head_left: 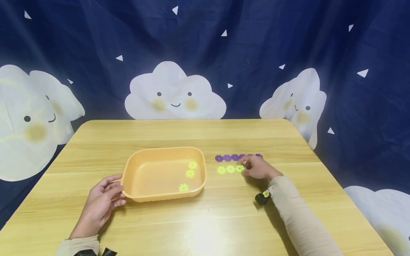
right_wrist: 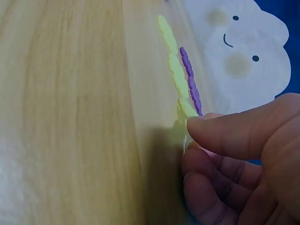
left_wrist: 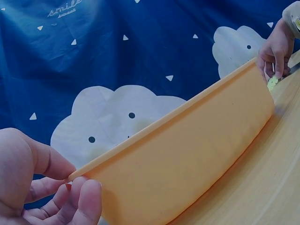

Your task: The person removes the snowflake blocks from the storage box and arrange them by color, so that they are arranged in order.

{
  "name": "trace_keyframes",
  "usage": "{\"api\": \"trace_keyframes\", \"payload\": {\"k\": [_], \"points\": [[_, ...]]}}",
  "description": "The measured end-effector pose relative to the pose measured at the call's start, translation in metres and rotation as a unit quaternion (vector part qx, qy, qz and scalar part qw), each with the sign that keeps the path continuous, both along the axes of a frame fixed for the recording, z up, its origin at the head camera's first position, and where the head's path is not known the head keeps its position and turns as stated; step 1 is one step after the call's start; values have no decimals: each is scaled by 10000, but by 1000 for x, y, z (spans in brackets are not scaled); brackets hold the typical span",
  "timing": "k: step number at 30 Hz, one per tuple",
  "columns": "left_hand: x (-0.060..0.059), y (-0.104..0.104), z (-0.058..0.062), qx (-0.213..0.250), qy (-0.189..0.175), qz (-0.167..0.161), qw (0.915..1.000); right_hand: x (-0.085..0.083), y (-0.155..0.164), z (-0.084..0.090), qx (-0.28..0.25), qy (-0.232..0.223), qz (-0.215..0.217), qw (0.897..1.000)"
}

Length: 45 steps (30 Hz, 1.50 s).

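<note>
An orange plastic tray (head_left: 134, 177) sits mid-table with three yellow-green flower pieces (head_left: 190, 173) inside at its right end. My left hand (head_left: 120, 188) holds the tray's left rim; thumb above and fingers below meet at the rim's end, as the left wrist view shows (left_wrist: 77, 180). Right of the tray lie a row of purple flower pieces (head_left: 227, 157) and, nearer me, a short row of yellow-green ones (head_left: 225, 169). My right hand (head_left: 244, 170) pinches the rightmost yellow-green piece (right_wrist: 187, 110) between thumb and fingers, low on the table.
The light wooden table (head_left: 205, 220) has bare room in front of the tray and behind it. A dark blue cloth with white cloud faces (head_left: 174, 94) hangs behind the far edge. The table's right edge (head_left: 323, 167) lies a little beyond my right hand.
</note>
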<state>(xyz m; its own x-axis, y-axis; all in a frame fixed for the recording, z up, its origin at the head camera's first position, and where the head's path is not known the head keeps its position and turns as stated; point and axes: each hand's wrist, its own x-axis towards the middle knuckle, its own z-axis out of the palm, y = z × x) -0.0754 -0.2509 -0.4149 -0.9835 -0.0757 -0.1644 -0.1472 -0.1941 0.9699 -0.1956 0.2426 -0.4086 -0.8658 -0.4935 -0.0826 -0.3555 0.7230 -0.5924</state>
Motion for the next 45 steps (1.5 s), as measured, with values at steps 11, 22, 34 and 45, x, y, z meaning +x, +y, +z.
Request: {"api": "trace_keyframes", "payload": {"k": [11,22,34,45], "points": [[1,0,1,29,62,-63,10000,2,0,1,-51,-233,-19,9997],[1,-1,1,58,71,-36,10000,-3,-15,17,-493,-407,-11,9980],[1,-1,2,40,62,-39,10000,-15,-54,43,-1280,-427,204,9906],[1,-1,2,98,69,7,9999,-15,-109,68,-2923,-2316,136,9278]]}}
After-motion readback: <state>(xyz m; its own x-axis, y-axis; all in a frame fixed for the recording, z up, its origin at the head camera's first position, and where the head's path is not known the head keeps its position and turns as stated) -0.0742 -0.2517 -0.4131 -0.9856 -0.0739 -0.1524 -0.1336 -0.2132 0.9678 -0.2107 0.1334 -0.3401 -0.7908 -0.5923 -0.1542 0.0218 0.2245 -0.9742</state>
